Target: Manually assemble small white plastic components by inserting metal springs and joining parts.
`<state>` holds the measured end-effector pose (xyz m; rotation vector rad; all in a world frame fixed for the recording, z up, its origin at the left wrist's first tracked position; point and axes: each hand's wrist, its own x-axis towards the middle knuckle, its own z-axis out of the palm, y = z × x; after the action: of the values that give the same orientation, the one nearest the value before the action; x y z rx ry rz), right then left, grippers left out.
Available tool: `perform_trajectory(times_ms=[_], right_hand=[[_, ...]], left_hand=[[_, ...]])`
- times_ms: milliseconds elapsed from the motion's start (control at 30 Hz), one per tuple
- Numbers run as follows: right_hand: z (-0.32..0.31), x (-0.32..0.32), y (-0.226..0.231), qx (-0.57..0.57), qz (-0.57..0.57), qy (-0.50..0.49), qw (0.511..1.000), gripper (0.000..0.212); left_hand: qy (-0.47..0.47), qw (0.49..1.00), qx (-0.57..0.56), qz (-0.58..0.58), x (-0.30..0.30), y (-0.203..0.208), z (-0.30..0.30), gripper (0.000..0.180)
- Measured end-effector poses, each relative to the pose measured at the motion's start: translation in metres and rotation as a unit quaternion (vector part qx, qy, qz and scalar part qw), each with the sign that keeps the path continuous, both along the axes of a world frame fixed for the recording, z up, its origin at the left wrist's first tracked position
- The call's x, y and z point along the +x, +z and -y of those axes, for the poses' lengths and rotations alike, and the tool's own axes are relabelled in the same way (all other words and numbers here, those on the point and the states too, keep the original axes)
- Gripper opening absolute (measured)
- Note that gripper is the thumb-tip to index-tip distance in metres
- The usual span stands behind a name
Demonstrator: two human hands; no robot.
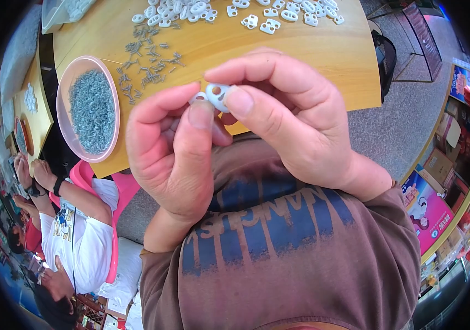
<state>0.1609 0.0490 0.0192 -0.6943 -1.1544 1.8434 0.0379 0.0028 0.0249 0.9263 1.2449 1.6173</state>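
Note:
Over the table's near edge, my left hand (171,146) pinches a small white plastic piece (197,97) between thumb and index finger. My right hand (301,126) grips an oval white plastic piece with holes (211,93) the same way. The two pieces meet or nearly touch; fingertips cover much of both, so I cannot tell whether they are joined. Beyond my hands, loose grey screws (155,69) are strewn on the wooden table (213,41). Similar white plastic pieces (182,10) lie heaped along the far side, with several scattered toward the right.
A pink bowl (116,104) full of small grey screws (92,113) stands at the table's left. A white tray (53,16) is at the far left corner. Further left, a co-worker in a white shirt (89,247) sits by a pink chair (115,242). Stacked boxes (441,148) line the right.

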Motion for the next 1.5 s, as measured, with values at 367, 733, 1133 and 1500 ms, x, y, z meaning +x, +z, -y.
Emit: perform_trajectory(times_ms=[367,733,1133,1500], right_hand=[[0.000,0.004,-0.004,0.098,0.055,0.013,0.994,0.025],[0.000,0.002,-0.006,0.081,0.038,0.004,0.996,0.026],[-0.001,0.002,-0.001,-0.007,0.012,-0.002,1.000,0.026],[-0.003,0.002,-0.006,0.023,-0.012,0.017,1.000,0.025]], left_hand=[[0.029,0.999,-0.008,0.023,0.002,0.001,0.000,0.018],[0.010,0.998,-0.027,0.049,0.002,0.002,0.000,0.020],[-0.050,0.998,-0.003,-0.027,-0.007,-0.003,0.003,0.027],[-0.060,0.986,0.056,-0.146,-0.013,-0.015,0.002,0.031]])
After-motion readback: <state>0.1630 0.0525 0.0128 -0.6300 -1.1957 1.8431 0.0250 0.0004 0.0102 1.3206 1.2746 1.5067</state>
